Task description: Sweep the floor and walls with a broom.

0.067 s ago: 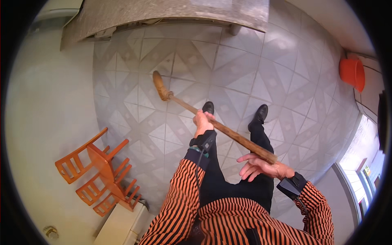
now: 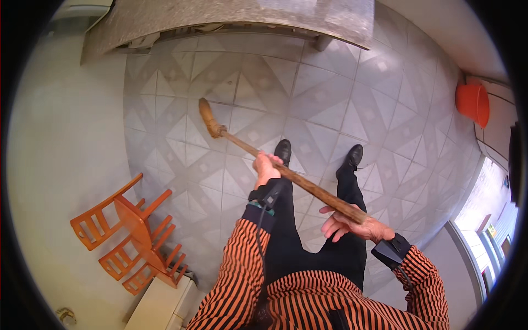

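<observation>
My left hand (image 2: 266,168) is closed around the wooden handle of a broom (image 2: 308,186), a little above its middle. The broom's tan, narrow head (image 2: 208,116) is on the tiled floor, ahead and to the left, bound to the handle at a bunched neck. The handle slants back to the right across my body. At its near end, my right hand (image 2: 352,224) has its fingers stretched and spread below the handle, with the handle's end lying against the hand. My thumb is partly hidden there.
Stacked orange wooden chairs (image 2: 137,225) stand at the left wall, beside a pale cabinet (image 2: 159,302). A grey stone-topped counter (image 2: 236,12) spans the far side. An orange-red bucket (image 2: 473,104) is at the far right. My black shoes (image 2: 282,151) are near the broom.
The broom head has shifted slightly to the left, and both hands have moved a little left with the handle.
</observation>
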Action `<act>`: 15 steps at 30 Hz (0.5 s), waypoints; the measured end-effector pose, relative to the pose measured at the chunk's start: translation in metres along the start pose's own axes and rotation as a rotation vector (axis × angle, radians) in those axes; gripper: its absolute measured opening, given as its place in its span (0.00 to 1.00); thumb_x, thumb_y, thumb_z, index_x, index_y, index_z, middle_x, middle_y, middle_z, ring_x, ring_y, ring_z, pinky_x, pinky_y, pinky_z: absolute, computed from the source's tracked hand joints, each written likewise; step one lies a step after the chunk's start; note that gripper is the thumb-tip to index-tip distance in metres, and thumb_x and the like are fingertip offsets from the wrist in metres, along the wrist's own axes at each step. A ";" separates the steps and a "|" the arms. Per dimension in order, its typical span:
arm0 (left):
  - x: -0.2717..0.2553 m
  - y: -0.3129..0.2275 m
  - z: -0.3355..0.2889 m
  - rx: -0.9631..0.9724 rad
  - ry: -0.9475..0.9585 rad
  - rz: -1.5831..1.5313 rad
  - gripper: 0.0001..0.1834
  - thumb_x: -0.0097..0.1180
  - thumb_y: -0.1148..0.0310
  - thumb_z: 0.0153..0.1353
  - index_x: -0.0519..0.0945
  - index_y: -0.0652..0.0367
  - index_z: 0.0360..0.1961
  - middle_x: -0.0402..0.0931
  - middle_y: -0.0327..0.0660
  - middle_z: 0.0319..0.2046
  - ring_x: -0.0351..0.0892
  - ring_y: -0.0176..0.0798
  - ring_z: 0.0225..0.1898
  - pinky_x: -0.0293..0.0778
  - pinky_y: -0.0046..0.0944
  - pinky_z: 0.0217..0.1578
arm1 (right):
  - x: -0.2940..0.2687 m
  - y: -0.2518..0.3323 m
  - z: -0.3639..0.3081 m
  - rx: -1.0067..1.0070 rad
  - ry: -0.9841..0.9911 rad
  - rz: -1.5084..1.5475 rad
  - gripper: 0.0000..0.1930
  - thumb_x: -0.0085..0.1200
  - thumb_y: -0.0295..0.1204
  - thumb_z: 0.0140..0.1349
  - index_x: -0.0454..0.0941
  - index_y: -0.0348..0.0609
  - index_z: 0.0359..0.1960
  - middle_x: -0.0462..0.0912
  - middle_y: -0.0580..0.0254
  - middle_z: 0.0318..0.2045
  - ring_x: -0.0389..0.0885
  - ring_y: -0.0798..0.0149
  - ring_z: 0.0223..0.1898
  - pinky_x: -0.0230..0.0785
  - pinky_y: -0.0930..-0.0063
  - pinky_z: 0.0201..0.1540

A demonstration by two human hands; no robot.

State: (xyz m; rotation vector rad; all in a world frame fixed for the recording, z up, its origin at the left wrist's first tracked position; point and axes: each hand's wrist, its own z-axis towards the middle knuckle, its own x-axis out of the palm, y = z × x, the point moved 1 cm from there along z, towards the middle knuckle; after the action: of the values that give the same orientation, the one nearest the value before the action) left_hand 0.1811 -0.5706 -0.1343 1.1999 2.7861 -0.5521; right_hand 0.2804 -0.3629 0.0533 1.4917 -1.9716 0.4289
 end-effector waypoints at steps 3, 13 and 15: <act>-0.040 -0.071 0.030 0.072 -0.009 0.042 0.06 0.39 0.68 0.54 0.61 0.60 0.26 0.60 0.40 0.13 0.61 0.39 0.13 0.63 0.40 0.13 | 0.031 0.011 0.050 0.060 0.004 0.260 0.23 0.40 0.41 0.59 0.58 0.35 0.49 0.73 0.52 0.32 0.76 0.64 0.31 0.72 0.76 0.32; -0.054 -0.189 0.075 0.364 0.281 0.096 0.12 0.41 0.65 0.56 0.59 0.56 0.39 0.63 0.43 0.34 0.68 0.43 0.36 0.67 0.44 0.32 | 0.123 0.039 0.271 -0.463 -0.319 -1.129 0.15 0.49 0.33 0.44 0.67 0.30 0.25 0.72 0.38 0.23 0.72 0.41 0.29 0.64 0.57 0.32; -0.047 -0.191 0.062 0.335 0.421 0.112 0.16 0.41 0.65 0.56 0.58 0.55 0.45 0.62 0.42 0.39 0.65 0.42 0.44 0.65 0.46 0.38 | 0.130 0.073 0.302 -0.457 -0.346 -1.075 0.17 0.50 0.36 0.45 0.70 0.29 0.27 0.73 0.37 0.28 0.72 0.42 0.35 0.65 0.60 0.35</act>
State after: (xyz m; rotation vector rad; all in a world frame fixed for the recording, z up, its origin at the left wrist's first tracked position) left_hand 0.0722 -0.7460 -0.1255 1.7058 3.0154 -0.8755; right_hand 0.1044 -0.6160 -0.0825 2.0855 -1.0757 -0.7185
